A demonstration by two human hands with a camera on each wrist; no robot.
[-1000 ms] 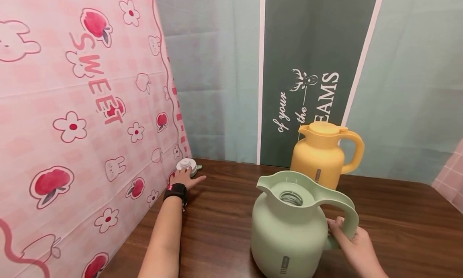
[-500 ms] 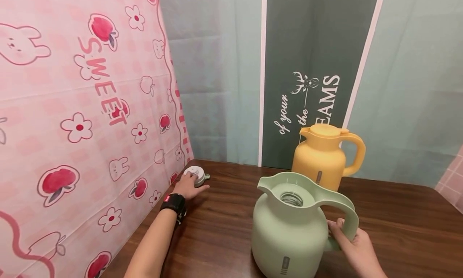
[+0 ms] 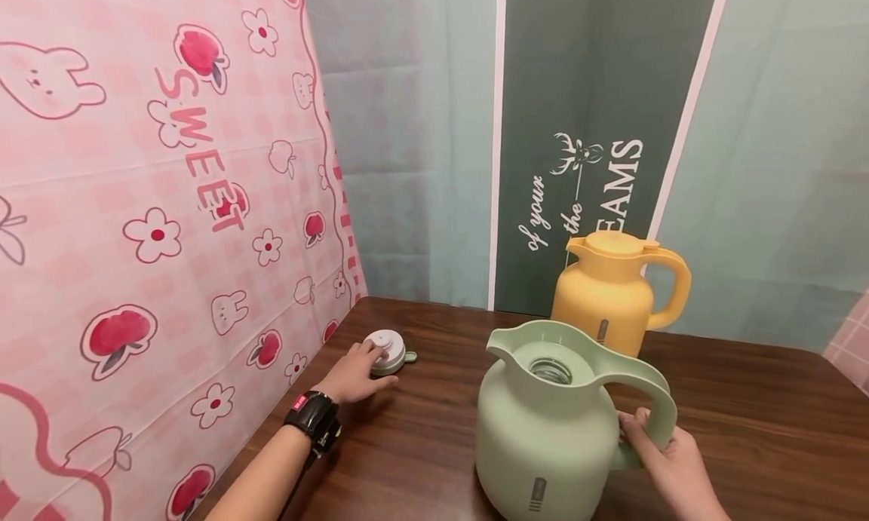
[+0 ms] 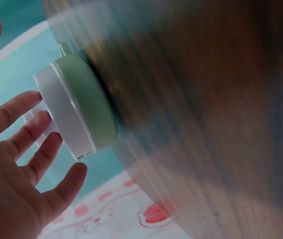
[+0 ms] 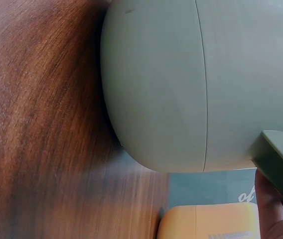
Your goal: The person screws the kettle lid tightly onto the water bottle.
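Observation:
A sage-green thermos jug [image 3: 543, 438] stands on the wooden table with its top uncovered, its mouth opening showing inside the spout rim. My right hand [image 3: 672, 461] grips the lower part of its handle [image 3: 660, 404]. To the left, the jug lid [image 3: 389, 349] lies with its white side up, green side against the table and a small green tab pointing right. Fingertips of my left hand [image 3: 354, 375] touch the near left of the lid. In the left wrist view those fingers [image 4: 26, 134] are spread and nearly straight against the white part [image 4: 64, 112].
A yellow thermos jug [image 3: 600, 302] with its lid on stands behind the green one. A pink printed cloth [image 3: 176, 265] hangs along the left table edge, and a blue-green curtain [image 3: 421, 144] at the back. Dark wood tabletop [image 3: 414, 445] lies between lid and green jug.
My left hand has drawn the lid across the table from the far left corner, nearer and to the right. The right hand and the green jug stay in place.

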